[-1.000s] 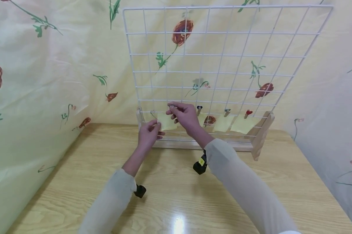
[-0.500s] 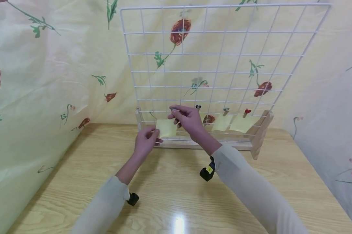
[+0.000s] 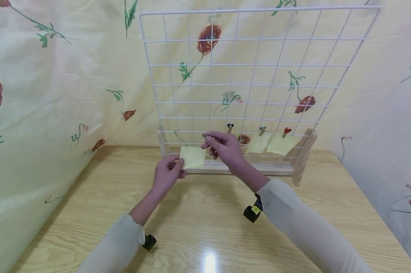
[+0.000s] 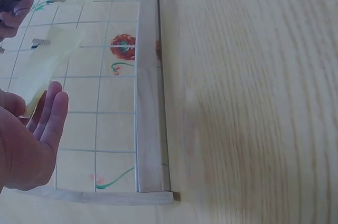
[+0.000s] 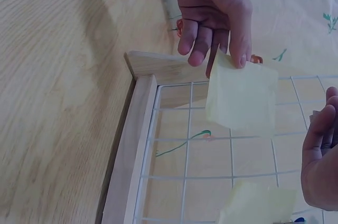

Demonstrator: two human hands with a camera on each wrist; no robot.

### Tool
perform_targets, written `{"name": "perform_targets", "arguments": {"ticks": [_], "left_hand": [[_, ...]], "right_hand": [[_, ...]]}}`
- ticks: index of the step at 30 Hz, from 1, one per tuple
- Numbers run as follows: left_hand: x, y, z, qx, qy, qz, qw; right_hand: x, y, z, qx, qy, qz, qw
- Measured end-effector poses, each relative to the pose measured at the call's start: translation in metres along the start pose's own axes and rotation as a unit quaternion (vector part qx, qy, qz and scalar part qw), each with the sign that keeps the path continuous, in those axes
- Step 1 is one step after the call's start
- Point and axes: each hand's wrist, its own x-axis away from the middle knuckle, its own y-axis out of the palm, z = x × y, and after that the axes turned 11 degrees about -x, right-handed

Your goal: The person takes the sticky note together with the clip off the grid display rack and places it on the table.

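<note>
My left hand [image 3: 167,172] pinches a pale yellow sticky note [image 3: 192,157] by its lower left corner, between thumb and fingers. The note is held in front of the lower left part of a white wire grid [image 3: 210,65]. In the right wrist view the held note [image 5: 243,97] spreads flat below the thumb. My right hand [image 3: 225,148] is just right of the note, pinching a small greyish clip [image 3: 207,137] that its fingers mostly hide. Further right, several yellow notes [image 3: 258,144] hang on the grid from small clips with black, teal and red [image 3: 287,130] heart tops.
The grid stands in a wooden base [image 3: 212,169] with side feet [image 3: 304,157] at the back of the wood-grain table [image 3: 191,223]. Flower-patterned cloth [image 3: 72,64] surrounds the table at the back and sides. Black wrist cameras [image 3: 252,214] hang below both sleeves.
My left hand has moved down and slightly left, lowering the yellow note. My right hand has moved down and right with the clip, away from the note's top edge.
</note>
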Motion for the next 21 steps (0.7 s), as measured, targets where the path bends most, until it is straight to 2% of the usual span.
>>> {"name": "perform_targets", "arguments": {"ticks": [12, 21], "left_hand": [[0.017, -0.007, 0.001, -0.012, 0.011, -0.004, 0.9999], [0.023, -0.011, -0.003, -0.040, 0.008, -0.007, 0.9991]], "right_hand": [[0.025, -0.019, 0.000, 0.002, 0.015, -0.001, 0.9999], [0.041, -0.033, 0.011, 0.002, 0.028, 0.001, 0.9996]]}}
